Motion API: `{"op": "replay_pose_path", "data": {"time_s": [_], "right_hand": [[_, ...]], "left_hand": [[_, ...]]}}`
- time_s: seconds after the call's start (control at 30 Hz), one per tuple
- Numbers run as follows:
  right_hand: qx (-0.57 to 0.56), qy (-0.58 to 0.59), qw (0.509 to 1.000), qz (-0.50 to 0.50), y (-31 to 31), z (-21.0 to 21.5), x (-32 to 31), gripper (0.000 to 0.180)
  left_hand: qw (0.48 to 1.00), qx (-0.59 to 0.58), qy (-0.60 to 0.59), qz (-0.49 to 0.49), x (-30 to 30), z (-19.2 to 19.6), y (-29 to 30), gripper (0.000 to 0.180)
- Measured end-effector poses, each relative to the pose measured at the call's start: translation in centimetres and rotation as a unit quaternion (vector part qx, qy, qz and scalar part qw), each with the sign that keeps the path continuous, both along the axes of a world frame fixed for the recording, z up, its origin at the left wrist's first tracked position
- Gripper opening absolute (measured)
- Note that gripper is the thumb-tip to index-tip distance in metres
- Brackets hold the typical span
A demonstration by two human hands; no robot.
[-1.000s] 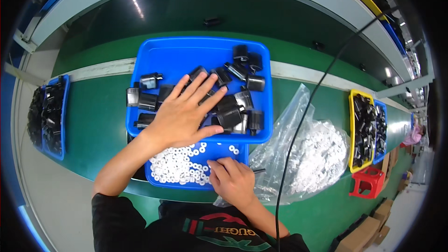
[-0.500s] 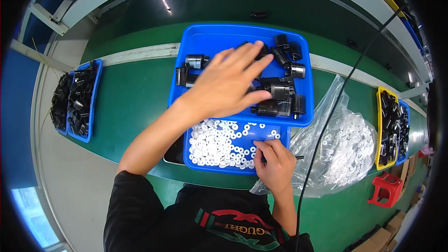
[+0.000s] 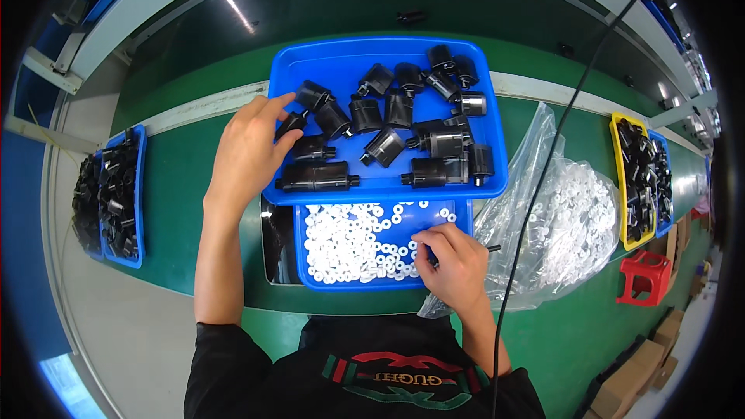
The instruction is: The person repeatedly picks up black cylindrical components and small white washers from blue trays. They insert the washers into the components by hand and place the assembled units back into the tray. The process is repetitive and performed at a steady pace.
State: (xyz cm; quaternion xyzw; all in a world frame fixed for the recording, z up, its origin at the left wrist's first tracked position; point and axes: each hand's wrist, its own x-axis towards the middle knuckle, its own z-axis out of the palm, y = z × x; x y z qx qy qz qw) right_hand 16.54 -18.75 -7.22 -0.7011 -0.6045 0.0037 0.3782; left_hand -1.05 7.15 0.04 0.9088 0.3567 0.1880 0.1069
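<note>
At the left edge of the upper blue tray [image 3: 372, 188], my left hand [image 3: 247, 147] has its thumb and fingers around a small black cylindrical part [image 3: 291, 125]. More black cylinders with narrow necks, such as one black cylinder [image 3: 365, 115], lie about in that tray. Below it, a second blue tray [image 3: 365, 286] holds a heap of small white ring washers [image 3: 335, 244]. My right hand [image 3: 452, 262] is closed over the right side of this lower tray, fingertips pinched near the washers. A thin black stick-like tool [image 3: 494, 248] pokes out of it; the rest is hidden.
A clear plastic bag [image 3: 578, 240] of white washers lies at right, with a black cable [image 3: 535, 209] hanging across it. Bins of black parts stand at far left [image 3: 123, 194] and far right [image 3: 638, 178]. A red stool [image 3: 646, 278] stands beyond the bench.
My left hand has moved from over the upper tray's middle to its left edge, closing around a black part. The black cylinders there lie more spread out. The right hand barely moved.
</note>
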Motion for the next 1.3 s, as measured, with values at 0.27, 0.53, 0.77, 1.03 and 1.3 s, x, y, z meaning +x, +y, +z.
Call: {"op": "replay_pose_path", "data": {"time_s": [0.27, 0.53, 0.77, 1.03, 1.3], "right_hand": [[-0.020, 0.012, 1.000, 0.004, -0.1, 0.9, 0.1, 0.027], [-0.004, 0.149, 0.989, 0.020, 0.4, 5.1, -0.8, 0.029], [0.072, 0.405, 0.907, 0.092, 0.9, 5.2, -1.9, 0.031], [0.116, 0.385, 0.909, 0.106, 1.7, 5.3, -2.4, 0.035], [0.020, 0.245, 0.963, 0.106, 2.7, 6.0, -2.9, 0.052]], "left_hand": [[0.941, -0.169, -0.251, -0.149, -1.4, 0.7, -4.5, 0.036], [0.811, -0.426, -0.302, -0.265, -1.4, -2.3, -7.6, 0.062], [0.625, -0.620, -0.400, -0.253, -0.3, -4.7, -9.5, 0.040], [0.601, -0.650, -0.398, -0.240, 0.3, -5.8, -10.5, 0.041], [0.627, -0.626, -0.380, -0.265, 0.2, -6.0, -10.3, 0.034]]}}
